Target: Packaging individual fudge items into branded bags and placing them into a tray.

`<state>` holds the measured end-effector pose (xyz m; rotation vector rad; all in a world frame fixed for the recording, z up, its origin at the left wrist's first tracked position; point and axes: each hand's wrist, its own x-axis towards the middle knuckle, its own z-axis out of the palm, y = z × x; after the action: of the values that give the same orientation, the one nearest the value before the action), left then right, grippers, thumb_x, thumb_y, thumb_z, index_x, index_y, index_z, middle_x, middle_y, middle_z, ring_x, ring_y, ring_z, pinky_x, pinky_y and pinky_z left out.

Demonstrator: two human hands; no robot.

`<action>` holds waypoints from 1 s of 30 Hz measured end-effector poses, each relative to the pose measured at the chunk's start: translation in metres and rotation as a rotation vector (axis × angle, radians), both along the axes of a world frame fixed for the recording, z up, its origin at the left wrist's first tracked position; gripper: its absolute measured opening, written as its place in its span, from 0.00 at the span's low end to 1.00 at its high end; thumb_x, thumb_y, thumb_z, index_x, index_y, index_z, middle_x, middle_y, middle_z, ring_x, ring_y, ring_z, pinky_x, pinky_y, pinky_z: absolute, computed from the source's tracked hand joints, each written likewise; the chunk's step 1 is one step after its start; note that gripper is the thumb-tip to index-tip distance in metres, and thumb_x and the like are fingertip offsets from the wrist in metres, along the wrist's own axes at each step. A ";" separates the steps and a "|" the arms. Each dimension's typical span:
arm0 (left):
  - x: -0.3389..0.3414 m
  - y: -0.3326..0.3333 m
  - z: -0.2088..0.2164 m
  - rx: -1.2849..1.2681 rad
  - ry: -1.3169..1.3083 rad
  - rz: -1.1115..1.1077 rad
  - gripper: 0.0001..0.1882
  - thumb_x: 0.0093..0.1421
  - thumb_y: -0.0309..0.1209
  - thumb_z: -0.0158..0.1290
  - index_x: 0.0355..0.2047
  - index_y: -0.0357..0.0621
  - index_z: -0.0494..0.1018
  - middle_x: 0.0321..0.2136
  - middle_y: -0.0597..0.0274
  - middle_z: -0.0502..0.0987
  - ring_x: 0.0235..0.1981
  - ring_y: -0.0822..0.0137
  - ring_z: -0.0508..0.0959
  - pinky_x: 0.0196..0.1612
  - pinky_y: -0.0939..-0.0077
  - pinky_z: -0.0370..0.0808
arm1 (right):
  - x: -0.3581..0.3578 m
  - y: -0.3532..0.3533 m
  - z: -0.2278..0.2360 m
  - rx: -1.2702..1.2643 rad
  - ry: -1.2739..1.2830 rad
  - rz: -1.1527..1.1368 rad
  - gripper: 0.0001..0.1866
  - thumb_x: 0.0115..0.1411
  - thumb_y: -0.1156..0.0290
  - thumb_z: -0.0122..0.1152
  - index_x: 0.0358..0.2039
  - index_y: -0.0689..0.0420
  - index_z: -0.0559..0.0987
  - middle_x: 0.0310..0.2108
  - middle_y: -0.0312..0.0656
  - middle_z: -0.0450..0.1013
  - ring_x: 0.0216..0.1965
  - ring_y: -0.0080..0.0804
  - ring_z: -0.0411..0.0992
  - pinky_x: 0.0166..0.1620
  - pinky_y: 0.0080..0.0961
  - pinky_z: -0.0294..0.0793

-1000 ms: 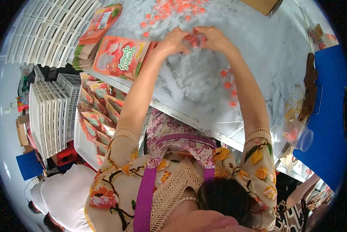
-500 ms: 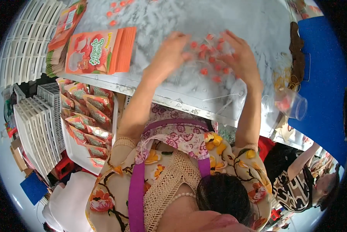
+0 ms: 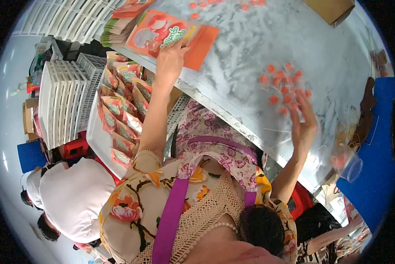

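Flat orange pouches with printed fronts (image 3: pixel 206 42) lie fanned in a pile on the marble-patterned table. My left hand (image 3: pixel 170 61) is over the pile's near edge, its fingers bent and pressed together on a pouch; the thumb is mostly hidden. Farther right, my right hand (image 3: pixel 305 121) hovers at a loose cluster of small red-orange candies in clear wrappers (image 3: pixel 276 81). Its fingers are apart and slightly blurred, the tips touching or just above the nearest candies. I see nothing held in it.
More candies (image 3: pixel 202 4) lie at the table's far side, near a cardboard box (image 3: pixel 331 9). A tipped clear plastic cup (image 3: pixel 349 167) and rubber bands (image 3: pixel 347 132) are at the right edge. Filled pouches stand in a white tray (image 3: pixel 94 127) below left, beside stacked white crates (image 3: pixel 61 101). Other people sit nearby.
My left hand has left the candies and come over to the pouches. My right hand stays by the candies, lower now. The view has turned, shifting the table rightward.
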<state>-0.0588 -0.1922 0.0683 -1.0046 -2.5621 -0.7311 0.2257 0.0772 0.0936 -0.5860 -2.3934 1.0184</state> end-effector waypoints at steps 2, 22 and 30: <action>-0.001 -0.005 0.004 0.021 0.065 -0.044 0.11 0.58 0.26 0.53 0.41 0.34 0.76 0.28 0.47 0.79 0.30 0.50 0.79 0.35 0.62 0.75 | -0.021 -0.023 0.012 -0.095 0.003 0.100 0.20 0.54 0.78 0.64 0.49 0.58 0.77 0.52 0.42 0.74 0.53 0.37 0.71 0.52 0.28 0.71; 0.014 -0.001 0.027 0.180 -0.355 0.083 0.05 0.50 0.25 0.61 0.23 0.38 0.75 0.16 0.68 0.74 0.19 0.80 0.71 0.23 0.80 0.68 | -0.192 -0.113 0.001 0.566 0.523 0.552 0.17 0.45 0.77 0.59 0.40 0.56 0.78 0.43 0.35 0.72 0.40 0.33 0.72 0.37 0.26 0.77; 0.020 0.007 0.050 0.167 -0.581 0.043 0.06 0.51 0.24 0.58 0.22 0.36 0.72 0.15 0.66 0.72 0.20 0.82 0.67 0.24 0.80 0.65 | -0.201 -0.100 -0.006 0.608 0.384 0.521 0.14 0.44 0.76 0.59 0.35 0.54 0.77 0.37 0.33 0.71 0.39 0.32 0.71 0.33 0.26 0.77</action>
<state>-0.0388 -0.1849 0.1180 -0.7611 -2.9091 -1.3673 0.0244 -0.0226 0.0880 0.4295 -2.3567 0.4610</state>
